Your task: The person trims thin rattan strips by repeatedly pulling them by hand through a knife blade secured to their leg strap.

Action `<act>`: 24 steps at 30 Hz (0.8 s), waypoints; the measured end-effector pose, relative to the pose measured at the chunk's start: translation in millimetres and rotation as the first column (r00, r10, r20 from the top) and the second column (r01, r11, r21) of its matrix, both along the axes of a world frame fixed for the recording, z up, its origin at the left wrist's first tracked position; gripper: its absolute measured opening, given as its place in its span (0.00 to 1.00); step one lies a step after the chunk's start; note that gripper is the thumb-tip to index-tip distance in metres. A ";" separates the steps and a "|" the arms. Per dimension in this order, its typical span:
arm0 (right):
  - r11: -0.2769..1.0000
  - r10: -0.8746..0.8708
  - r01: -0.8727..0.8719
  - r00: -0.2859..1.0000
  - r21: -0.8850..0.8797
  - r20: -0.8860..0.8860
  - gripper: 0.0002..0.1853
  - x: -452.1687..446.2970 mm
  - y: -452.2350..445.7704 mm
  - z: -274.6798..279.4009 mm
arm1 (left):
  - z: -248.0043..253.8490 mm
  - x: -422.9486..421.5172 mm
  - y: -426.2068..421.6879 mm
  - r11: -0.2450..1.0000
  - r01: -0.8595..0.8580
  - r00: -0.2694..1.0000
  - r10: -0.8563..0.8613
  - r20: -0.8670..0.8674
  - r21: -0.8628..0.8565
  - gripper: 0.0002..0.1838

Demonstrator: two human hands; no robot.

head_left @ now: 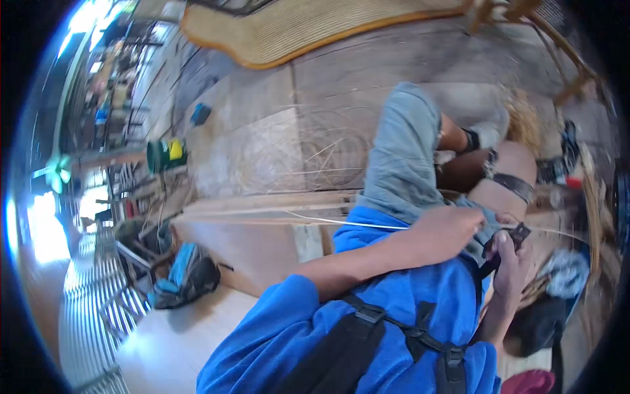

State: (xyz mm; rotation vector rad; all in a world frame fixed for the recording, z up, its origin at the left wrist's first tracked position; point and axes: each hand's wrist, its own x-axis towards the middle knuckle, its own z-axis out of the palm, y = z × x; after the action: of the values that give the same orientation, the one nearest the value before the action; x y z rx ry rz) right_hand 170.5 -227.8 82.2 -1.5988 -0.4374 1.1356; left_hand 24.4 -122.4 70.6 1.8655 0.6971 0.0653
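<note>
My left hand is closed around a thin pale strip, which trails off to the left and also shows beyond the hands on the right. Beside it, my right hand grips a small dark tool, its thumb on top. The two hands are close together over my lap, and the strip passes at the tool; their exact contact is hidden by the fingers.
Pale strips lie scattered on the wooden floor. A woven panel is at the top. A green bucket, a dark-and-blue bag and a bundle of fibres are nearby.
</note>
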 end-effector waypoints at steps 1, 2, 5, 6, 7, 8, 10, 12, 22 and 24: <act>0.997 -0.063 0.065 0.997 0.042 -0.055 0.12 -7.7 5.0 -5.8 | 0.2 0.1 -0.6 0.999 -0.027 0.999 0.028 0.023 -0.044 0.09; 0.988 -0.129 0.138 0.985 0.076 -0.114 0.11 -15.3 11.6 -11.9 | 1.6 -3.9 1.2 0.995 -0.046 0.998 0.050 0.047 -0.089 0.09; 0.962 -0.258 0.258 0.966 0.089 -0.013 0.09 -14.3 26.7 -18.8 | -6.5 -20.1 4.4 0.991 -0.124 0.991 0.127 0.043 -0.058 0.09; 0.965 -0.251 0.252 0.968 0.077 -0.018 0.08 -10.0 30.9 -22.8 | -9.6 -25.8 8.7 0.987 -0.155 0.988 0.155 0.009 -0.030 0.09; 0.962 -0.266 0.265 0.964 0.069 0.003 0.08 0.7 33.0 -26.8 | -11.1 -30.9 14.5 0.987 -0.163 0.987 0.163 0.001 -0.009 0.10; 0.953 -0.299 0.296 0.953 0.057 0.046 0.07 16.5 30.5 -28.8 | -16.4 -32.4 18.4 0.988 -0.153 0.988 0.153 0.011 -0.001 0.10; 0.898 -0.439 0.440 0.897 0.000 -0.039 0.07 31.8 32.6 -26.4 | -25.6 -41.0 27.7 0.995 -0.095 0.991 0.097 -0.088 0.025 0.11; 0.910 -0.411 0.412 0.911 -0.042 0.030 0.08 45.8 34.0 -18.7 | -32.4 -44.6 34.0 0.989 -0.129 0.987 0.121 -0.105 -0.071 0.12; 0.840 -0.504 0.503 0.862 0.205 -0.049 0.06 105.0 22.1 -28.7 | -40.2 -60.7 66.8 0.950 -0.197 0.955 0.130 -0.265 -0.243 0.14; 0.836 -0.502 0.500 0.863 0.225 -0.052 0.06 113.8 15.9 -33.0 | -35.4 -58.8 69.5 0.935 -0.226 0.940 0.136 -0.313 -0.273 0.12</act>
State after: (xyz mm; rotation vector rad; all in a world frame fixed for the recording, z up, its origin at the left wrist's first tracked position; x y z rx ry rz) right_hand 284.3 -212.0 49.2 -1.3976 -0.1296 0.6475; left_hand -34.4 -53.0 35.2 1.5210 1.0237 -0.1914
